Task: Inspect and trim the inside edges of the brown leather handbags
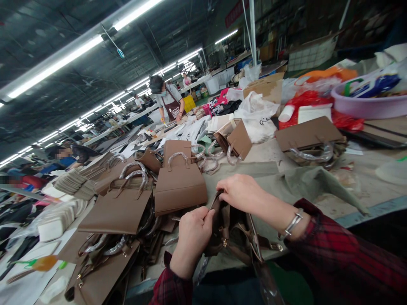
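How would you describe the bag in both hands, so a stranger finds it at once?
Look at the long work table, at its near edge. There, between the left hand and the right hand, is a dark brown bag. Unlike the flat tan bags stacked to its left, it is darker and slumped.

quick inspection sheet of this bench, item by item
surface: table, grey cloth over part of it, crowded
job's things: brown bag at the near edge, between both hands
clutter: handbags piled to the left, white pads, pink basin, plastic sacks
grippers: left hand and right hand, fingers closed on the brown bag's top edge
cables: nothing seen
surroundings: person in apron at the far end, strip lights overhead
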### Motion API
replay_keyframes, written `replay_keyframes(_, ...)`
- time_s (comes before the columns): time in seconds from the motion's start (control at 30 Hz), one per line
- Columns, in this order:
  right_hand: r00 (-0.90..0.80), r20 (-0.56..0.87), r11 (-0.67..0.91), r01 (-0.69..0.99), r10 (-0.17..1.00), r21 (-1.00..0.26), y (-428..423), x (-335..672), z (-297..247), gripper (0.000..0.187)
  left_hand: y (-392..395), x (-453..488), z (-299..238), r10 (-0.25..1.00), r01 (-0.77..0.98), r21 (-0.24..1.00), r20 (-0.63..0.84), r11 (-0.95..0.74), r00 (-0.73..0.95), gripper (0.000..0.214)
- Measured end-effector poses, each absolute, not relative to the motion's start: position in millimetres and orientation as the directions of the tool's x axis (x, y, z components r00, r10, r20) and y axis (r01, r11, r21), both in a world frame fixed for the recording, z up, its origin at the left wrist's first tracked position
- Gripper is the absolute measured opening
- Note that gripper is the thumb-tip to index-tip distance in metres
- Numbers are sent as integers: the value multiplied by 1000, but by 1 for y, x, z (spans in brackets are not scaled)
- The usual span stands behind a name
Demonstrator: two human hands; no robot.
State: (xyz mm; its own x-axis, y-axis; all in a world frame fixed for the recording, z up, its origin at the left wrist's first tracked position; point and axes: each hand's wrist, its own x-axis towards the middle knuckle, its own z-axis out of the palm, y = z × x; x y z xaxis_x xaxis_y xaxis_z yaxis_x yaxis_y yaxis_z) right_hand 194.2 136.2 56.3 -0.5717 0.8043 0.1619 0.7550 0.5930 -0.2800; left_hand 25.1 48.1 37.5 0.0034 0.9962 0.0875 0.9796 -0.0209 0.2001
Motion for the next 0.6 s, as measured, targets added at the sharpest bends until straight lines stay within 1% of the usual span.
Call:
replay_keyframes(0.13, -566, 148, 582, 758, 811, -294, 138, 192, 57, 17, 49, 26, 39, 998, 985, 170, 67, -24, 13, 33)
replay_keyframes(0.23, -567, 152, 585, 758, 810, -289, 138, 191, 58, 17, 49, 27, 41, 997, 973, 223, 73, -51, 36, 25)
replay_keyframes(0.33, -570, 154, 589, 761, 807, -273, 138, 190, 58, 17, 51, 27, 42, 996, 951, 304, 78, -63, 41, 30)
replay_keyframes(0.4, -573, 142, 589, 763, 807, -267, 138, 190, 58, 17, 53, 27, 44, 997, 948, 315, 66, -57, 38, 28)
replay_keyframes(0.5, -576, 132, 589, 763, 807, -267, 139, 190, 57, 17, 59, 30, 46, 997, 951, 305, 60, -56, 39, 34)
replay_keyframes(0.6, -576, 140, 591, 761, 805, -266, 139, 191, 56, 17, 65, 34, 46, 994, 940, 331, 100, -82, 51, 26)
